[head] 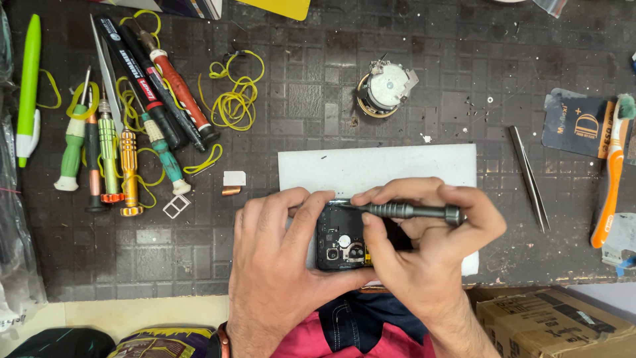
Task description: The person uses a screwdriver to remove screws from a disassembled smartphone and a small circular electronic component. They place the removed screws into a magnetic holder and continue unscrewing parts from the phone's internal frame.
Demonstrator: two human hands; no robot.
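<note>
Phone (341, 242): clamp it flat on the white pad (377, 166) with your left hand (278, 255); right hand (424, 248) fingers grip the screwdriver (404, 211), so keep its tip square and press lightly.

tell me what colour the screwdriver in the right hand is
Dark grey metal screwdriver, held in the right hand; head view.

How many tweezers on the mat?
1. The tweezers lie on the dark mat, right of the white pad, beyond the right hand holding the grey screwdriver. More may hide in the tool pile upper left.
</note>
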